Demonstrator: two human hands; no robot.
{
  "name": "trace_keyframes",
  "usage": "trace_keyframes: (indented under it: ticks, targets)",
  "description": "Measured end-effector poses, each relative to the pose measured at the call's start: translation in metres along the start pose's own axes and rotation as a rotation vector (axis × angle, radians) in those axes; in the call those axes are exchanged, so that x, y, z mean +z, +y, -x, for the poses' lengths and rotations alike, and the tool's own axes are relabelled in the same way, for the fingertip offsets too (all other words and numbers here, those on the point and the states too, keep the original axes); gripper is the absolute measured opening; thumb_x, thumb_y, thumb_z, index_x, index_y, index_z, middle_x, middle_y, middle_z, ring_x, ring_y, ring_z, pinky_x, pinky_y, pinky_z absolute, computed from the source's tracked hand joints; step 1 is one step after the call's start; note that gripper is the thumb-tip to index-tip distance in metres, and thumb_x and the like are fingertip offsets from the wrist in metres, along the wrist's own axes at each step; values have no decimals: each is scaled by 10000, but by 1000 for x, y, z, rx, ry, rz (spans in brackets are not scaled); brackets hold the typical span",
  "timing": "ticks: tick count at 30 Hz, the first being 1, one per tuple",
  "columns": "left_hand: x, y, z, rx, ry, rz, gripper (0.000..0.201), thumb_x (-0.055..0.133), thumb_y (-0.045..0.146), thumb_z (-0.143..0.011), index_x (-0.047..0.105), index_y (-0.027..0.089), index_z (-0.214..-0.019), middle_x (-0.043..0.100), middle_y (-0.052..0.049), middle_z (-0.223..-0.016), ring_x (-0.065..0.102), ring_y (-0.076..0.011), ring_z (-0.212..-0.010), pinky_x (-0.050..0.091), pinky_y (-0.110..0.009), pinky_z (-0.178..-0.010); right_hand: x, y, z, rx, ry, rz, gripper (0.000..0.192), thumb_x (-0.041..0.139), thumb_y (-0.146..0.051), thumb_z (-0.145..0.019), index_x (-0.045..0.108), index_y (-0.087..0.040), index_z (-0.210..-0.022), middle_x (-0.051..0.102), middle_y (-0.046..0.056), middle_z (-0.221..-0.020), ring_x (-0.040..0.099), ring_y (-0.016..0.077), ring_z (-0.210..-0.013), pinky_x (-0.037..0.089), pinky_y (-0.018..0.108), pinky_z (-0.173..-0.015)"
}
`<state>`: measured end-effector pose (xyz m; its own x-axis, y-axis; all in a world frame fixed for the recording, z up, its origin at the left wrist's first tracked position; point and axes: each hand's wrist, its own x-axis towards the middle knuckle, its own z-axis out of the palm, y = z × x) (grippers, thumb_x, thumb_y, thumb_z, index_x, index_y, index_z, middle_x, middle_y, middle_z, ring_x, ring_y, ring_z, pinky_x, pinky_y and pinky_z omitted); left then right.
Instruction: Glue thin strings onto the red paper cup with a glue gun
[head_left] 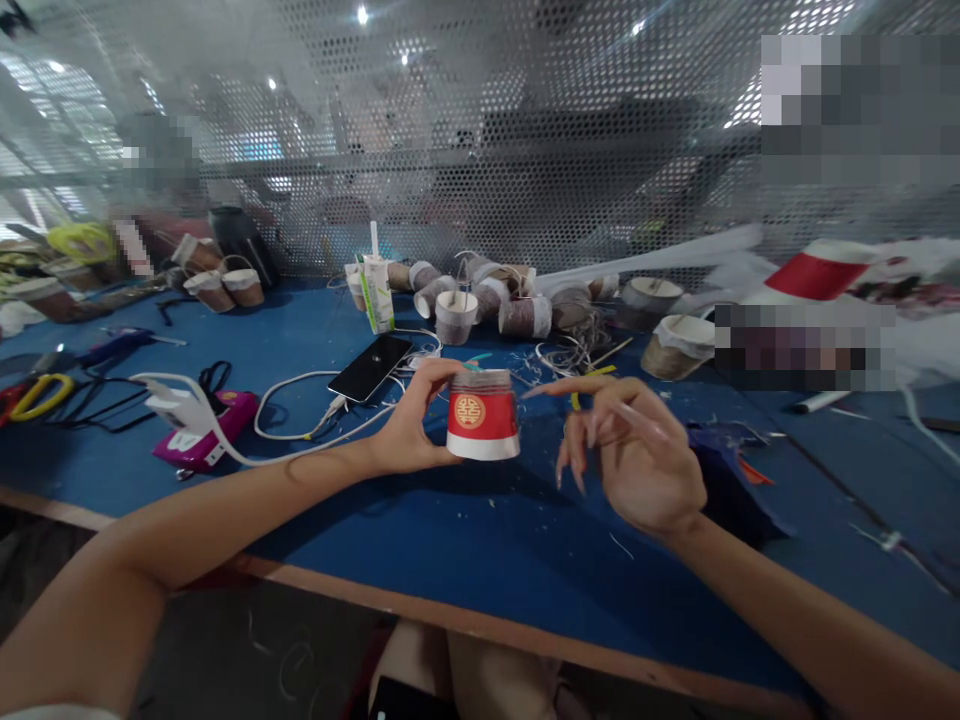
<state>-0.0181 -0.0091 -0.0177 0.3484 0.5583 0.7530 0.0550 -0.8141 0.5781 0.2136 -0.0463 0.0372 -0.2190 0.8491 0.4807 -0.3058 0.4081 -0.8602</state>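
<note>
My left hand point(409, 430) has its grip clamped on the red cup point(482, 415), held above the blue surface point(465, 540); right hand point(637, 450) open beside it. Squeezing harder could crush the cup.

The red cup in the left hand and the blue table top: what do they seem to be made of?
The red cup looks like thin printed paper, matte, with a flat gold emblem and a white band at its lower edge. The blue table top seems cloth or felt over wood: dull, no glare, with a bare brown edge.
</note>
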Motion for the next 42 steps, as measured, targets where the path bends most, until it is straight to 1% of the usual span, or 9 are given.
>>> trace_keyframes:
  ticks: [2,5,12,18,21,27,34,38,42]
  targets:
    - [1,1,0,-4,-16,1,789,816,374,-680,351,259,-1307,439,-113,-1264,514,-280,-1242,434,-484,-1090,7,-4,5,106,-152,-32,277,526,-405,-904,535,-203,-713,701,109,-1161,525,93,-407,475,284,-331]
    - [3,0,0,6,-21,52,790,812,378,-691,339,272,-1314,432,-109,-1269,524,-279,-1240,440,-482,-1085,11,-4,8,173,-229,-36,324,530,-465,-896,534,-194,-719,675,143,-1246,524,83,-408,507,297,-383]
    - [3,-1,0,24,-22,127,791,820,381,-686,345,290,-1312,419,-110,-1292,514,-296,-1273,409,-512,-1109,4,2,0,163,-138,-87,374,538,-542,-836,549,-212,-659,741,113,-1095,495,105,-354,464,310,-309]
    - [1,-2,0,25,-22,94,818,824,413,-678,330,286,-1317,435,-108,-1282,533,-281,-1240,433,-496,-1085,-6,8,-7,70,102,-53,362,479,-422,-878,517,-214,-584,763,79,-853,395,84,-299,357,248,-250]
    - [1,-3,1,19,-24,95,837,829,409,-671,311,293,-1319,431,-113,-1298,533,-287,-1242,441,-504,-1075,-3,4,-5,39,47,-80,356,502,-462,-863,531,-213,-610,760,88,-884,403,84,-303,350,247,-251]
    - [3,0,1,1,-52,157,815,832,367,-679,296,295,-1289,410,-131,-1333,505,-310,-1300,435,-516,-1084,8,-5,3,205,-203,-159,335,526,-504,-824,563,-206,-676,731,133,-1111,514,117,-365,466,317,-327]
    - [1,2,3,-41,-105,189,800,825,416,-685,278,302,-1258,424,-143,-1361,454,-349,-1367,421,-544,-1081,-1,5,-6,342,-7,-167,348,456,-416,-849,486,-213,-569,763,102,-861,394,91,-291,381,276,-258]
    - [0,2,2,-32,-57,102,810,823,423,-668,305,280,-1274,464,-110,-1254,559,-289,-1218,474,-492,-1041,-9,12,-11,190,143,-79,343,474,-378,-877,469,-211,-577,689,32,-658,346,64,-272,330,217,-250]
    - [1,2,1,-66,-16,-18,763,812,363,-678,367,243,-1286,455,-105,-1210,545,-271,-1174,470,-498,-1040,-4,8,-2,49,42,-48,256,518,-378,-908,534,-221,-706,721,27,-892,467,81,-349,407,240,-278]
